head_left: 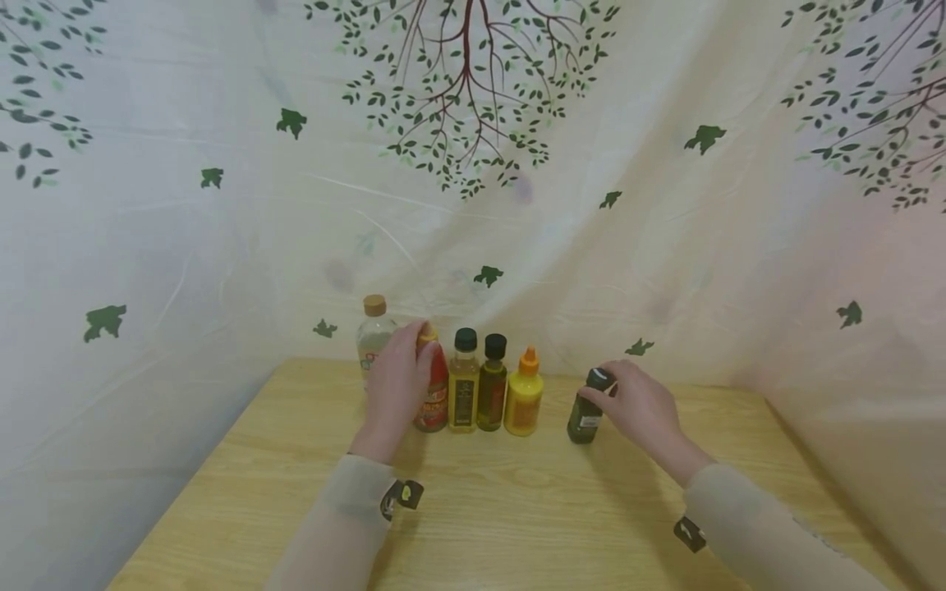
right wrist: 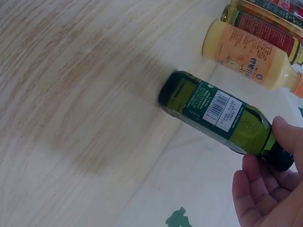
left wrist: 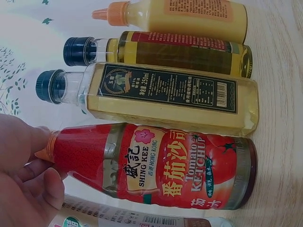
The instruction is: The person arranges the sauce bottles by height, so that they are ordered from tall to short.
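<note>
My left hand (head_left: 397,382) grips the top of a red ketchup bottle (left wrist: 156,165), its fingers round the neck and cap. With thumb and fingers, my right hand (head_left: 641,408) holds a dark green glass bottle (right wrist: 218,113) by its black cap and neck. That bottle leans slightly in the head view; whether its base touches the table I cannot tell. Beside the ketchup stands a square bottle of pale oil (left wrist: 165,97), then a darker oil bottle (left wrist: 184,53). A yellow squeeze bottle (head_left: 524,402) with an orange nozzle ends the row, apart from the green bottle.
Partly behind my left hand stands a large clear bottle (head_left: 375,332) with a tan cap. The wooden table (head_left: 473,509) reaches back to a pale curtain (head_left: 473,238) printed with leaves and branches, which also hangs at both sides.
</note>
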Action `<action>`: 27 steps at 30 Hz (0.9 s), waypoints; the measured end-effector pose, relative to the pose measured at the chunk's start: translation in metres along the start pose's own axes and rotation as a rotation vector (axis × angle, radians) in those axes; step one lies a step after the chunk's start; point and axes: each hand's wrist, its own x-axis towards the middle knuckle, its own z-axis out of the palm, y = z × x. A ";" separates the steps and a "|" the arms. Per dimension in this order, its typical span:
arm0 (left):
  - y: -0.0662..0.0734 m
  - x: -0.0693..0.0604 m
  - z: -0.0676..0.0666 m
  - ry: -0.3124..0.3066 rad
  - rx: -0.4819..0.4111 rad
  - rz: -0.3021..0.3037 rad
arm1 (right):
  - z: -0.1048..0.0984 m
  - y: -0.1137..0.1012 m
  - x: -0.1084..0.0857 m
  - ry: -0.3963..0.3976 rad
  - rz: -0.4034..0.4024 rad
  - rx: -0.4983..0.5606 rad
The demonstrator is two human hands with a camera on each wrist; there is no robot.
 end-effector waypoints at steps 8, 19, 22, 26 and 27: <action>0.002 -0.001 0.000 -0.013 0.004 -0.003 | 0.001 0.002 -0.002 -0.006 -0.003 -0.009; 0.001 0.001 0.000 0.003 0.005 -0.004 | 0.001 -0.017 0.008 0.015 -0.052 -0.012; 0.001 0.001 0.000 0.003 0.009 -0.004 | 0.002 -0.025 0.012 0.016 -0.055 0.005; 0.002 0.000 0.000 -0.002 0.006 -0.015 | 0.007 -0.031 0.016 0.014 -0.058 0.021; 0.002 0.000 0.000 -0.002 0.004 -0.017 | 0.008 -0.032 0.017 0.014 -0.061 0.023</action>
